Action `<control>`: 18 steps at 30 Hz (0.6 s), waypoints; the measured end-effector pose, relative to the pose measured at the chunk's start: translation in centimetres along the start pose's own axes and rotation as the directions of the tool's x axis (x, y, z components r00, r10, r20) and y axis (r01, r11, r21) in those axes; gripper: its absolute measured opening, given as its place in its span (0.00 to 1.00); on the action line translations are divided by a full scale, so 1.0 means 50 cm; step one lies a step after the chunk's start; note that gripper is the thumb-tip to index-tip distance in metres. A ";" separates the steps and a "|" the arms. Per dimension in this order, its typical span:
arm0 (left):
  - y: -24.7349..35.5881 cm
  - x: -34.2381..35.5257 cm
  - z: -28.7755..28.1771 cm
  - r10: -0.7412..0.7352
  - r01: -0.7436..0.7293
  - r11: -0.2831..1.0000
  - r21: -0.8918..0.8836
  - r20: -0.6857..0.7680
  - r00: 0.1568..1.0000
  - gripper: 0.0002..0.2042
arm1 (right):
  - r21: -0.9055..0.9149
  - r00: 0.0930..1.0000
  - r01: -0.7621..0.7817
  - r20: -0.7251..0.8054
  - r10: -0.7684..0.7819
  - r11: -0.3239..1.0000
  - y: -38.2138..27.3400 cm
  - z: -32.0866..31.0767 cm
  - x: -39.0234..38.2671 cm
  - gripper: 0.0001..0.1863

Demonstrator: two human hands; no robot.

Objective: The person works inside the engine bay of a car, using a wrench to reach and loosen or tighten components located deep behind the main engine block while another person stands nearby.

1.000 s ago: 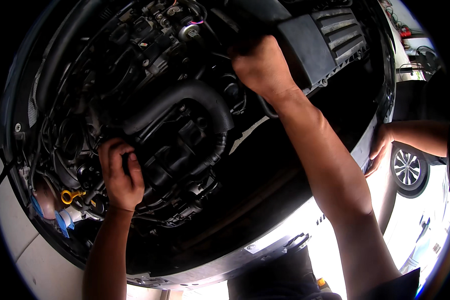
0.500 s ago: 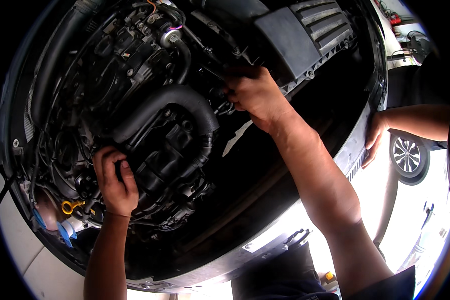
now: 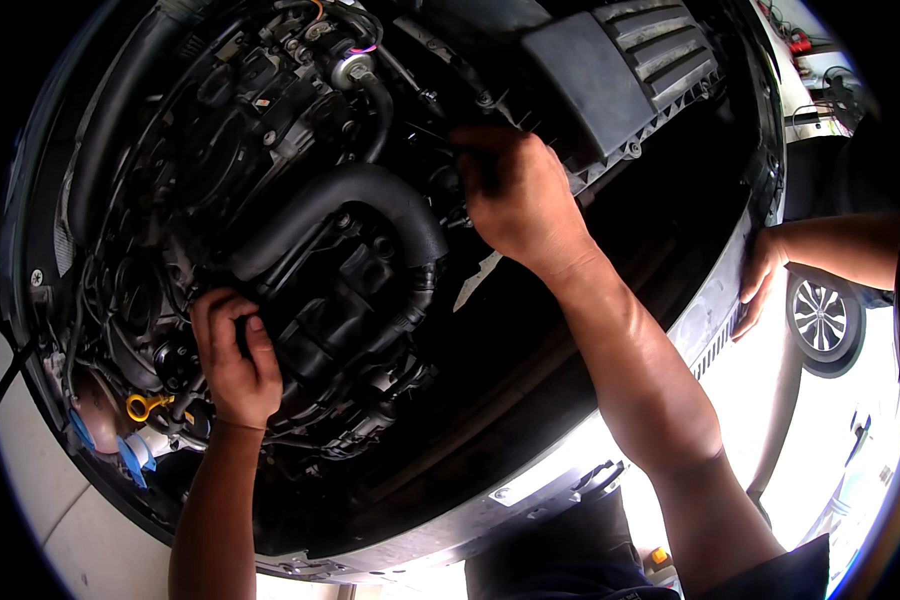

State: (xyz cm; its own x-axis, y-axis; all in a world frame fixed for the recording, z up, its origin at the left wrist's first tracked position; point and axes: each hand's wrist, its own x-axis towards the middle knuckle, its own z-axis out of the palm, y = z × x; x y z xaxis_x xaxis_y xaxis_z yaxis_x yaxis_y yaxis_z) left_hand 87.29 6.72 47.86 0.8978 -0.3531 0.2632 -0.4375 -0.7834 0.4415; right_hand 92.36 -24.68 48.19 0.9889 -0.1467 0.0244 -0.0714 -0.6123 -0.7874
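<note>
Both my arms reach over the front of a car into its engine bay. My left hand (image 3: 238, 365) rests on the engine beside the lower end of a thick black curved hose (image 3: 360, 185). Its fingers are bent and the thumb stands apart from them, with nothing seen in the grasp. Farther right, my right hand (image 3: 525, 200) is closed, its fingers curled into the dark gap between that hose and the black air filter box (image 3: 590, 85). Shadow hides the fingertips and whatever they grip.
A yellow dipstick loop (image 3: 142, 407) and a blue reservoir cap (image 3: 135, 455) lie left of my left wrist. Another person's hand (image 3: 762, 280) leans on the car's front edge at right. Beyond it stands a wheel (image 3: 820, 315). The front panel (image 3: 530, 490) runs beneath my forearms.
My right hand has turned at the wrist, its back rolling up and its fingers going deeper into shadow. My left hand keeps its place on the engine. The whole view has shifted slightly.
</note>
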 end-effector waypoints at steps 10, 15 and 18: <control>-0.003 -0.002 0.000 -0.009 0.009 1.000 -0.028 -0.005 1.000 0.06 | -0.013 0.993 0.115 -0.015 -0.115 0.993 0.002 0.009 0.008 0.13; 0.002 0.002 0.000 0.000 0.000 1.000 -0.018 -0.002 1.000 0.06 | -0.057 0.989 0.140 -0.047 -0.143 0.989 0.008 0.018 0.010 0.14; 0.002 -0.002 0.001 -0.010 0.010 0.999 -0.031 -0.012 1.000 0.06 | -0.059 0.990 0.130 -0.048 -0.133 0.990 0.005 0.029 0.018 0.15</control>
State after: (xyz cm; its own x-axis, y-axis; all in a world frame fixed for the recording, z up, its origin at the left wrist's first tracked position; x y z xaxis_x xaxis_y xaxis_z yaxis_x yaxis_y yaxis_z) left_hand 87.18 6.65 47.83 0.9016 -0.3389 0.2689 -0.4299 -0.7708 0.4701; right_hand 93.43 -23.83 47.13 0.9822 -0.1012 0.1580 0.0500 -0.6706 -0.7401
